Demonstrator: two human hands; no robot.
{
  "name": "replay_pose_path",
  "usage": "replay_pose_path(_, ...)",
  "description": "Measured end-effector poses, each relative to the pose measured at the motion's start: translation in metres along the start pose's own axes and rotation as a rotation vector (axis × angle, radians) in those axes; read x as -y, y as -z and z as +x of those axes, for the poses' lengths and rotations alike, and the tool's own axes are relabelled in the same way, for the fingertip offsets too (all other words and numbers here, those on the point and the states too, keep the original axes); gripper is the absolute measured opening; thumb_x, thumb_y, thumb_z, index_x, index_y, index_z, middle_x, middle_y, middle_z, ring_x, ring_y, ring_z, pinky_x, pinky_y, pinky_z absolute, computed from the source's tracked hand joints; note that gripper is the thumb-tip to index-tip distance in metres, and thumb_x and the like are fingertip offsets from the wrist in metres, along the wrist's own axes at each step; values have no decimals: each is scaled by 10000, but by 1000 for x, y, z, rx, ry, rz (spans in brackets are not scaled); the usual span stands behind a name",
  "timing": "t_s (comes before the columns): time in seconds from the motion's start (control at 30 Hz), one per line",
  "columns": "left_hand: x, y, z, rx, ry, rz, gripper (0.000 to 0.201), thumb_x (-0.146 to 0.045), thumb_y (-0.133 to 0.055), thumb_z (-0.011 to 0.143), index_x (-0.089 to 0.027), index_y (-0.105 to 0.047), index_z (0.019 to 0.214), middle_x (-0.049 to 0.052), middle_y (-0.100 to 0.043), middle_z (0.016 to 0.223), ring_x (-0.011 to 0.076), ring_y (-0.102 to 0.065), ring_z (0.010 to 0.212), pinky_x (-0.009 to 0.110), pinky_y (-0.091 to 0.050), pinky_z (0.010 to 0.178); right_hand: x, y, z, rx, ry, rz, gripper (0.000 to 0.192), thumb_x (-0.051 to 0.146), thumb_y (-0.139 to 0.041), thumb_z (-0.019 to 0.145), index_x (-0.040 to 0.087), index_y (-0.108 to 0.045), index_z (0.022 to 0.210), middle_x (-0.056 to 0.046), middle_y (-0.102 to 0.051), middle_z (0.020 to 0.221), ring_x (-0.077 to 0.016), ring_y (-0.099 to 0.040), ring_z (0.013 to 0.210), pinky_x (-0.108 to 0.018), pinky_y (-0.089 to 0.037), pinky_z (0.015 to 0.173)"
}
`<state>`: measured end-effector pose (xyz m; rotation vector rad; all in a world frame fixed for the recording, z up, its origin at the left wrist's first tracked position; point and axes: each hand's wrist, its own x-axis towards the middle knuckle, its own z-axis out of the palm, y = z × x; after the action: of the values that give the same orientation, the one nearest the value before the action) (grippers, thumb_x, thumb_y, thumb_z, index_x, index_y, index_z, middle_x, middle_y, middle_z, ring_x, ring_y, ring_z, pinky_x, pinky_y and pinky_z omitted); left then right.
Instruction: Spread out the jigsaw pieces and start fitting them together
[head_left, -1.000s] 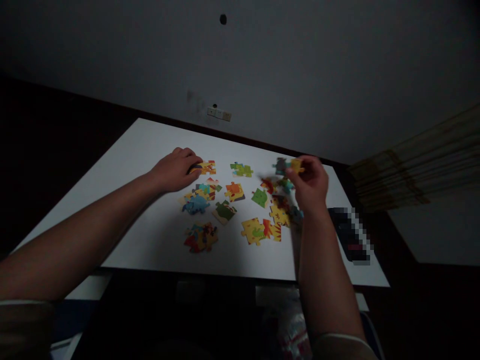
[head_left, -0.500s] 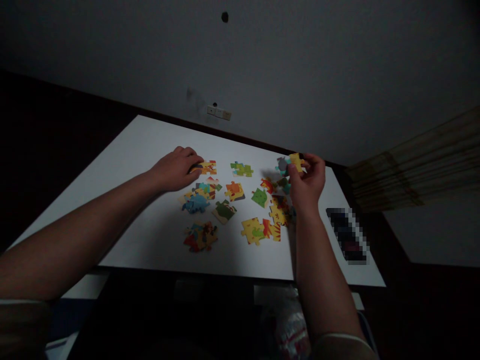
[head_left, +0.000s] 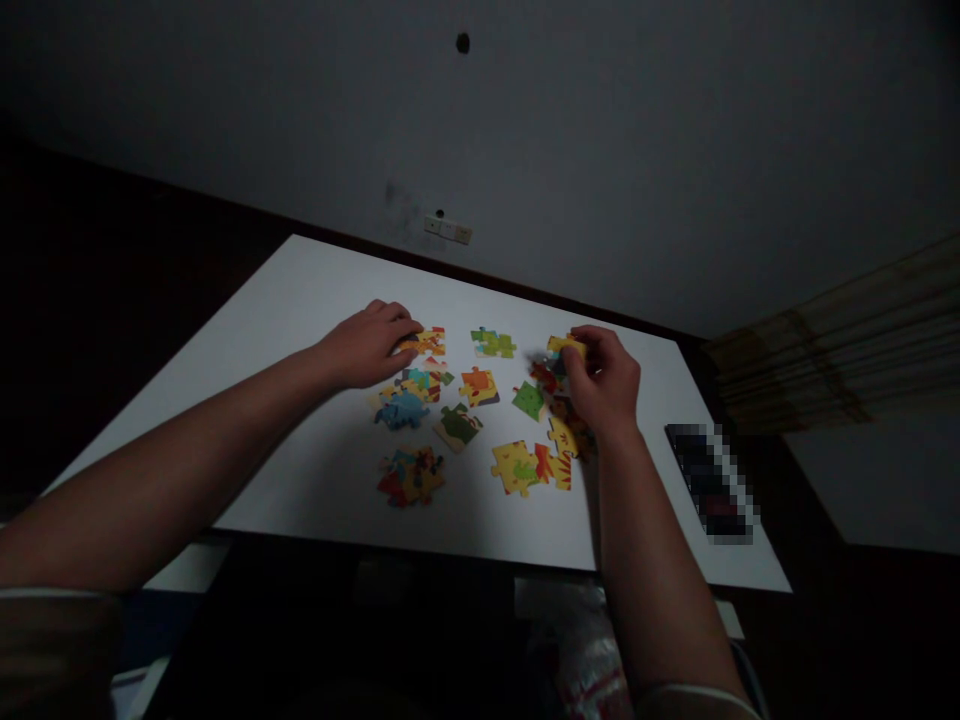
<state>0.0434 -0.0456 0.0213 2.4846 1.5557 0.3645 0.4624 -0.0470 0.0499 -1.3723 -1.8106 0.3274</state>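
1. Dim light fills the room, where a white desk (head_left: pixel 259 320) stands close to a grey wall (head_left: pixel 570 170).
2. On the right hand (head_left: pixel 609 378), thumb and fingers are closed on a yellow piece (head_left: pixel 564 345) of jigsaw near the far edge of the desk; whether it touches the surface, I cannot tell.
3. On the left hand (head_left: pixel 367 345), thumb and forefinger stand a little apart at the left end of an orange piece (head_left: pixel 433 341) lying flat; I cannot tell whether they grip it.
4. Between the hands sits a light-green cluster (head_left: pixel 495 344), well apart from both; just below the right fingers is a red piece (head_left: pixel 547 377), partly blurred.
5. Nearer the body lie an orange-and-yellow piece (head_left: pixel 479 386), a bright green piece (head_left: pixel 529 401) and a dark green piece (head_left: pixel 459 428).
6. Below the left hand is an overlapping blue pile (head_left: pixel 403 408), with a mixed pile (head_left: pixel 412 476) closer to the near edge; right of that, a yellow piece with a green figure (head_left: pixel 516 468) touches a red-and-yellow striped piece (head_left: pixel 555 467).
7. Right of the forearm lies a pixelated dark object (head_left: pixel 706 485).
8. Under the near edge hangs or rests a clear plastic bag (head_left: pixel 589 650), its reddish contents or print too dark to read.
9. Beyond are wall sockets (head_left: pixel 448 229) and a striped curtain (head_left: pixel 810 345).
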Motion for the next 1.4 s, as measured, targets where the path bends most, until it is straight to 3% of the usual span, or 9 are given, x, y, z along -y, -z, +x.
replay_pose_path(0.2,-2,-3,0,4,-36,-44,641,-553,-559,1132,-221,-831,1607,219,-768,1563,457,-668,1445,667,-569,1298,3,3,2,133,45,-10,281,461,-697,1092,297,-867,1245,-139,-914,1347,-401,-835,1253,-613,-632,1186)
replay_pose_path(0.5,-3,-2,0,9,-30,-54,638,-556,-571,1134,-218,-838,1606,221,-770,1558,463,-664,1467,649,-556,1311,22,6,-3,670,-98,196,215,424,-864,1031,236,-913,1123,-54,-881,978,-268,-761,892,-414,-605,846)
replay_pose_path(0.63,-2,-2,0,14,-35,-51,627,-558,-571,1138,-242,-829,1615,206,-776,1561,453,-660,1466,654,-561,1306,26,2,-4,835,-126,282,184,440,-884,1051,258,-908,1049,-44,-879,969,-264,-776,916,-423,-630,890)
replay_pose_path(0.73,-2,-1,0,15,-32,-54,619,-552,-580,1137,-255,-824,1622,198,-781,1563,453,-656,1469,660,-564,1305,19,4,1,699,-58,216,174,438,-870,1052,268,-903,1050,-80,-924,1133,-291,-813,1049,-455,-647,984)
replay_pose_path(1.0,-3,-2,0,11,-63,-64,658,-567,-564,1129,-202,-836,1603,230,-771,1572,460,-677,1459,665,-566,1310,-30,65,14,-326,-63,90,198,472,-812,973,274,-809,967,-137,-864,995,-299,-741,886,-512,-609,914)
replay_pose_path(1.07,-3,-3,0,7,-66,-67,647,-567,-568,1125,-221,-839,1601,220,-773,1575,457,-682,1458,663,-570,1308,-31,79,15,-482,-51,107,183,474,-769,969,293,-766,948,-131,-827,935,-300,-710,845,-511,-585,869)
replay_pose_path(1.13,-4,-3,0,5,-61,-68,642,-567,-569,1121,-235,-842,1597,212,-775,1572,456,-684,1458,668,-576,1302,-25,88,12,-501,-41,108,200,503,-730,988,306,-752,958,-119,-801,901,-294,-682,810,-504,-558,835)
replay_pose_path(1.23,-5,-2,1,7,-46,-62,648,-564,-566,1117,-229,-841,1599,213,-775,1573,457,-684,1456,670,-582,1299,-11,94,-7,-365,-73,87,244,528,-686,1035,306,-783,1066,-125,-826,959,-288,-664,798,-500,-550,818)
replay_pose_path(1.4,-6,-4,2,0,-20,-41,637,-557,-560,1134,-215,-833,1597,210,-773,1583,448,-671,1470,636,-586,1308,-4,89,-79,-102,-197,-90,293,495,-648,1085,314,-790,1266,-126,-882,1170,-379,-808,1057,-604,-652,1017)
